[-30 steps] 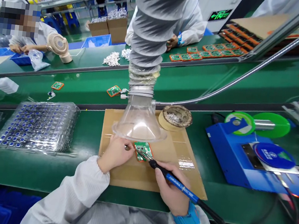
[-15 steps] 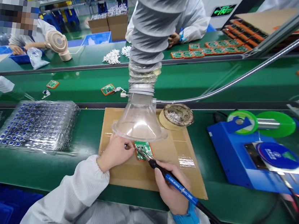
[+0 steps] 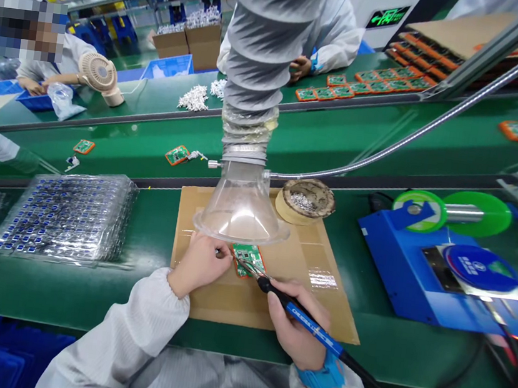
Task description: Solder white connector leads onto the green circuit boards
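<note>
Right hand (image 3: pixel 301 328) closed round the soldering iron (image 3: pixel 326 339), thumb and fingers along its handle, metal end slanting over the circuit board (image 3: pixel 252 257). Left hand (image 3: pixel 201 262) lies beside the board's left edge, fingers drawn inward; cannot tell whether they pinch anything. Board sits orange-rimmed on a cardboard sheet (image 3: pixel 226 308), which lies on my green counter (image 3: pixel 150 237).

Main hazard, in my judgement: the iron's end sits near my left fingertips. If hot, one slip of the grip could burn skin or mark the wrong spot. Board may be loose on the cardboard; a sideways push could turn it. Iron's cable trails past my right wrist, so a snag there might tug the end off line.

Clear hood (image 3: pixel 242 214) hangs low over the board's far side; raising a hand carelessly could knock it. Just beyond, the round pot (image 3: pixel 292 211) stands at the cardboard's far right, tippable by a stray knuckle. Clear trays (image 3: pixel 62 214) left, blue machine (image 3: pixel 401 268) right. Farther off, two boards on the green strip, then a co-worker's hands (image 3: pixel 300 68).
</note>
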{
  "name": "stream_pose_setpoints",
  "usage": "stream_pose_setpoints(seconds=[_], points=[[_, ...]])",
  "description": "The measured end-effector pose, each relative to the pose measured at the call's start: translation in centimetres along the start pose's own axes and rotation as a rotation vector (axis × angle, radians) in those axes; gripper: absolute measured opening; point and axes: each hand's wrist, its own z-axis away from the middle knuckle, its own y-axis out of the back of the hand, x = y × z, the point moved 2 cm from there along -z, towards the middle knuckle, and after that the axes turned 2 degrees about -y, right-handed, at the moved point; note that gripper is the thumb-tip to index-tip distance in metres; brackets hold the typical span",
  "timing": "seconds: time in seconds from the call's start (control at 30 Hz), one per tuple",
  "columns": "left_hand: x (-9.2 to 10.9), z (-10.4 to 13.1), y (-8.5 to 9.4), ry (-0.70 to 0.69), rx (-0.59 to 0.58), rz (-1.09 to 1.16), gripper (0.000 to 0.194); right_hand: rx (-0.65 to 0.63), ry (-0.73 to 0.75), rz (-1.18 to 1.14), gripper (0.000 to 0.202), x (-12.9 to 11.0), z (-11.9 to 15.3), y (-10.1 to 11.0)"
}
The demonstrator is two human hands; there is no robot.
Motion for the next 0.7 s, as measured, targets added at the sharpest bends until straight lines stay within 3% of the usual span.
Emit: stream_pose_setpoints(seconds=[0.33,0.57,0.7], points=[[-0.2,0.0,0.0,-0.018,0.024,-0.058,0.02,0.242,-0.177,-0.016,0.009,2.1,-0.2,1.8],[0.5,0.8,0.6,-0.15,-0.002,-0.17,0.016,0.249,-0.242,-0.04,0.016,2.6,-0.5,2.0],[-0.3,1.1,1.4,-0.015,-0.063,0.103,0.016,0.253,-0.242,-0.043,0.016,2.7,-0.4,2.1]])
